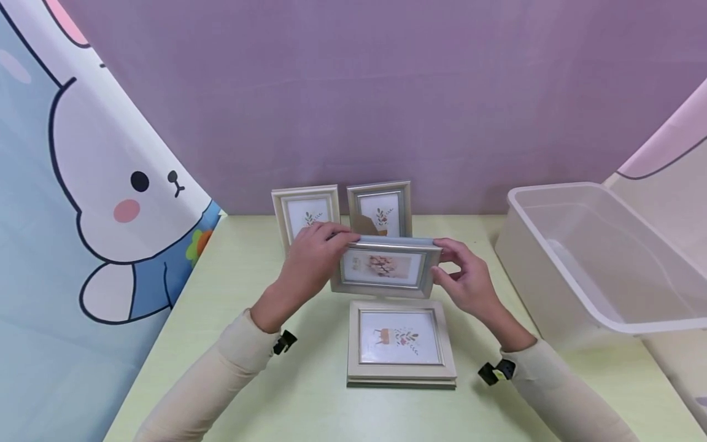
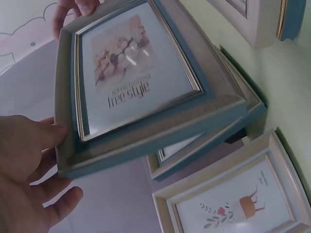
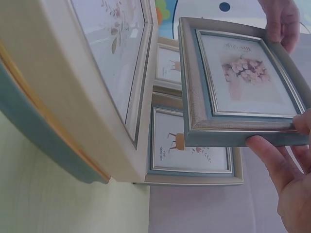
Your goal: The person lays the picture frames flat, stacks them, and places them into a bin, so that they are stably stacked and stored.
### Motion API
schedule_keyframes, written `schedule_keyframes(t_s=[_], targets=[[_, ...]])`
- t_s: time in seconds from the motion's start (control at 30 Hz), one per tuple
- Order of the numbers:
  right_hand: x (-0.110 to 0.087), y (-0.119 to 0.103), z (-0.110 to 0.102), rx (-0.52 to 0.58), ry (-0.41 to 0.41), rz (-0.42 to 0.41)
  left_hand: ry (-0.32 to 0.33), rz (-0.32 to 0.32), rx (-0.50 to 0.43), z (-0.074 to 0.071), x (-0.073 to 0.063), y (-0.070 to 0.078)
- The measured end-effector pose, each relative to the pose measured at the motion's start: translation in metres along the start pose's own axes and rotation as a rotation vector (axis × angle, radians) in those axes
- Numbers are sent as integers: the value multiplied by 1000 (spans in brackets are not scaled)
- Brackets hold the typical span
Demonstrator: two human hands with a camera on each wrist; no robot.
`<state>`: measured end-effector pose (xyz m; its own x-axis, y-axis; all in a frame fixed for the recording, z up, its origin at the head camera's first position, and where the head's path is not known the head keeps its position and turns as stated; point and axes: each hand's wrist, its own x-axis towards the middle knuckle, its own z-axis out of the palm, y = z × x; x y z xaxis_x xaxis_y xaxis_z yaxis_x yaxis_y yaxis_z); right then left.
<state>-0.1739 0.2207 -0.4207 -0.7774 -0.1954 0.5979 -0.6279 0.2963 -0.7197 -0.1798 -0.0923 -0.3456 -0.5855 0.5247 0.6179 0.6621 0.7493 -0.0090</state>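
Observation:
Both hands hold a grey-and-blue picture frame (image 1: pixel 381 268) with a flower print, tilted above the table. My left hand (image 1: pixel 313 258) grips its left end, with the thumb on the rim in the left wrist view. At the right end, my right hand (image 1: pixel 468 279) pinches the edge between thumb and fingers. Below it lie stacked picture frames (image 1: pixel 399 371), the top one cream with a deer-and-plant print. Behind stand a cream picture frame (image 1: pixel 307 205) and a grey-and-blue picture frame (image 1: pixel 380 209), both leaning back and partly hidden by the left hand and the held frame.
A white plastic bin (image 1: pixel 552 264) stands on the right of the pale green table (image 1: pixel 221 393). A purple backdrop (image 1: pixel 353 92) rises behind the standing frames. To the left hangs a cloth with a cartoon rabbit (image 1: pixel 110 184).

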Motion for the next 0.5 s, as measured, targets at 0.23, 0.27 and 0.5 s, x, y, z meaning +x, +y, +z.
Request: schedule_keyframes(t_s=[0.23, 0.27, 0.5], targets=[[-2, 5, -5, 55, 19, 3, -49, -153, -197, -4, -4, -16], [-2, 6, -6, 66, 18, 0, -74, -187, -231, -5, -5, -19], [-3, 6, -7, 92, 18, -23, -257, -439, -644, -4, -3, -41]])
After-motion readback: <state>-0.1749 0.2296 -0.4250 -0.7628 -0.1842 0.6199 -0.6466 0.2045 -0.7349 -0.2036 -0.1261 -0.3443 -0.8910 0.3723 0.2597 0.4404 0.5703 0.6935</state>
